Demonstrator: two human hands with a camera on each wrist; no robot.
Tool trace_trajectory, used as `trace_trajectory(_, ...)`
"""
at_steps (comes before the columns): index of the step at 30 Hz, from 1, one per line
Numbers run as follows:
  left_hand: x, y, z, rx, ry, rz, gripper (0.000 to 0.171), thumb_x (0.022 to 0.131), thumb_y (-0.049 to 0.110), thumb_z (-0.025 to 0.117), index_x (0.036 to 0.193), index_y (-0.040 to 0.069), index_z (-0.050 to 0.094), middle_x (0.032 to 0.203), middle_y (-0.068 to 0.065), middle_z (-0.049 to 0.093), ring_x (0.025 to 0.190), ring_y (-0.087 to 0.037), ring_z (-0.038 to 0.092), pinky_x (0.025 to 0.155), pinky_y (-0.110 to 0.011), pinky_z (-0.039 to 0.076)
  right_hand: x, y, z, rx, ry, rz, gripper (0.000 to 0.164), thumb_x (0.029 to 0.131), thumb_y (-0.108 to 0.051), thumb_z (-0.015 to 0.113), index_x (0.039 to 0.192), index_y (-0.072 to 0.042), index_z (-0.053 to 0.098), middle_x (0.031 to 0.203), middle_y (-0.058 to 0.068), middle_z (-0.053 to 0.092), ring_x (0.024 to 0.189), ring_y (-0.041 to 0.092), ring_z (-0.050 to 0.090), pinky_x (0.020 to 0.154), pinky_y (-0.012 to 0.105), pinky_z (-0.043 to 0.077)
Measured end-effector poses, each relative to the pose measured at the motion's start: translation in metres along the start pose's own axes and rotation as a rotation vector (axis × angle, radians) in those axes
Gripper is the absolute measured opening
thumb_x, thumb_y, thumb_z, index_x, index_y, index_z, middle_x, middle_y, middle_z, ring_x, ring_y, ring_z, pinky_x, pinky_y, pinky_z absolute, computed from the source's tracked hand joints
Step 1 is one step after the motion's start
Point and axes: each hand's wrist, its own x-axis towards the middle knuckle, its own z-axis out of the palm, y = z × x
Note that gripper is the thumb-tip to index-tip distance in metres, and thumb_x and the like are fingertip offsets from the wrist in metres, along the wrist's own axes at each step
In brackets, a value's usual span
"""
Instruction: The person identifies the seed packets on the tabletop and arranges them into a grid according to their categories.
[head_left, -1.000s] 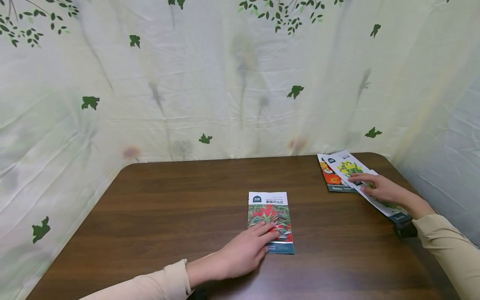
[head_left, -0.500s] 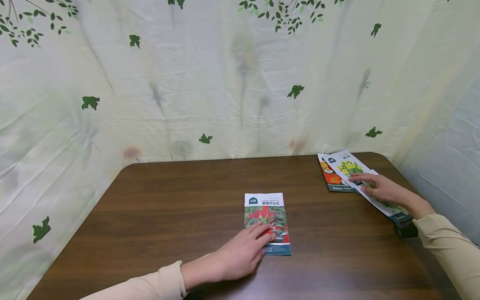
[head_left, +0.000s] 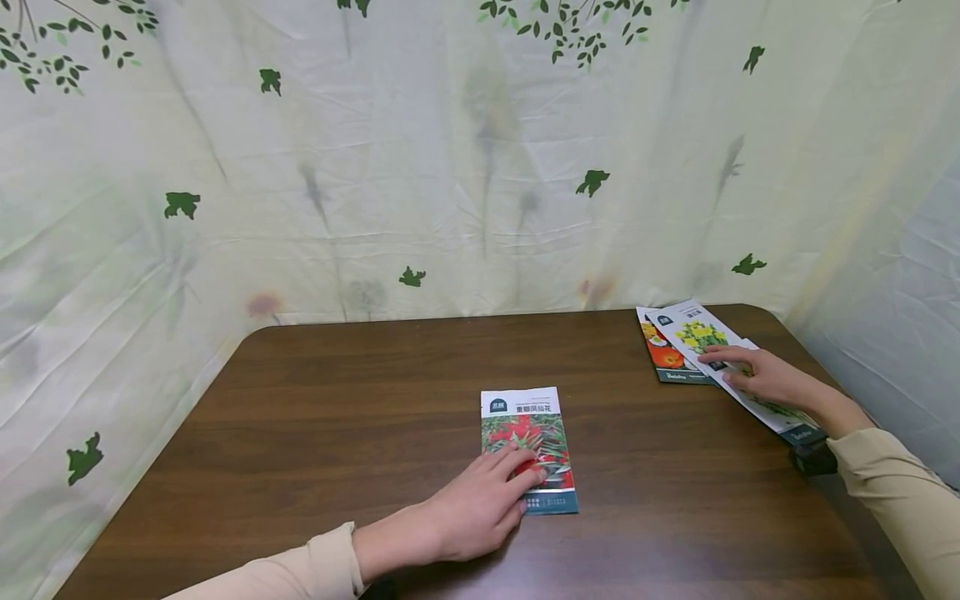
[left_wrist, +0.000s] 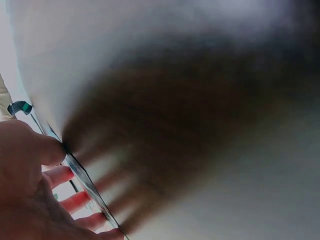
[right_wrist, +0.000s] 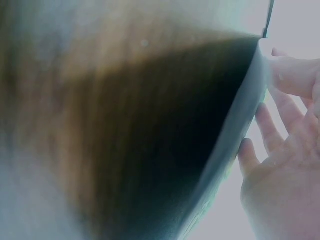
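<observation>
A seed packet with red flowers point(head_left: 551, 433) lies face up on the brown table, its white top edge away from me. My left hand point(head_left: 474, 510) rests on its lower left part, fingers extended over the picture. In the left wrist view, the fingertips point(left_wrist: 77, 201) and thumb meet the packet's thin edge point(left_wrist: 92, 190). At the right, my right hand point(head_left: 772, 382) lies with loosely bent fingers on a yellow-flower seed packet point(head_left: 693, 332), covering its middle. The right wrist view shows fingertips touching the packet point(right_wrist: 235, 130). Beneath it, an orange-flower seed packet point(head_left: 666, 357) is partly hidden.
A white corner of another packet point(head_left: 746, 343) peeks out beside the yellow-flower one. The wood-grain table point(head_left: 322, 417) has rounded far corners. A pale curtain point(head_left: 420, 167) with printed leaves hangs behind it and along both sides.
My left hand has slid the red-flower packet a little to the left and slightly nearer to me. The right hand and the packets under it have stayed in place.
</observation>
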Motion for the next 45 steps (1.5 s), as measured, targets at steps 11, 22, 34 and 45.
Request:
trace_trajectory(11,-0.009,-0.008,-0.003,0.000,0.025,0.023,0.042,0.100,0.026,0.055,0.141,0.019,0.052,0.149,-0.005,0.042,0.137,-0.026,0.039,0.110,-0.046,0.033,0.001,0.000,0.000,-0.008,-0.007,0.014,0.041,0.092,0.002,0.060,0.133,-0.003,0.059,0.142,0.031,0.043,0.132,0.056,0.030,0.098,0.070,0.027)
trace_trajectory(22,-0.023,-0.012,-0.007,-0.008,0.028,0.022,0.042,0.100,0.026,0.055,0.141,0.020,0.052,0.147,-0.004,0.044,0.136,-0.023,0.040,0.109,-0.045,0.034,0.001,-0.003,-0.002,-0.030,-0.015,0.026,0.041,0.093,0.002,0.060,0.134,-0.003,0.058,0.142,0.030,0.044,0.132,0.055,0.031,0.098,0.069,0.028)
trace_trajectory(34,-0.036,-0.016,-0.008,-0.028,0.034,-0.003,0.043,0.099,0.026,0.057,0.141,0.019,0.053,0.148,-0.004,0.044,0.136,-0.024,0.040,0.108,-0.047,0.035,0.000,-0.006,-0.002,-0.033,-0.024,0.036,0.041,0.093,0.001,0.060,0.134,-0.003,0.058,0.143,0.030,0.043,0.131,0.056,0.030,0.098,0.070,0.028)
trace_trajectory(45,-0.043,-0.013,-0.010,-0.023,0.042,-0.006,0.042,0.099,0.025,0.057,0.141,0.018,0.054,0.146,-0.005,0.045,0.135,-0.026,0.041,0.109,-0.046,0.034,0.001,-0.004,-0.001,-0.021,-0.022,0.034,0.041,0.093,0.002,0.060,0.134,-0.003,0.058,0.143,0.031,0.043,0.132,0.056,0.030,0.098,0.070,0.027)
